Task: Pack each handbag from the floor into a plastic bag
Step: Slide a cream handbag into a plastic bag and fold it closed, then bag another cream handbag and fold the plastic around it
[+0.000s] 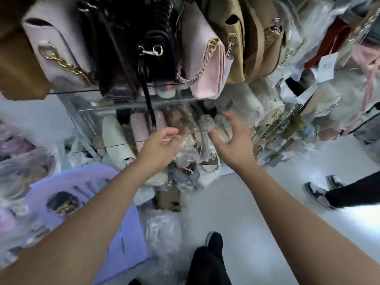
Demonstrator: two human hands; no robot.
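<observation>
Plastic sits between my hands: the crinkled clear plastic bag [186,152] lies in the heap on the pale floor [236,202], under the edge of the glass shelf [123,108], just beside my left hand [160,147] and to the left of my right hand [232,140]. My left fingers [172,131] are curled in toward it, but blur stops me telling whether they pinch the film or only touch it. My right fingers [228,116] are spread wide and hold nothing. The white handbag with a gold chain [209,153] stands just past the plastic, below my right palm, its long side seeming to run away from me, so I judge my right hand the nearer one to lift it.
</observation>
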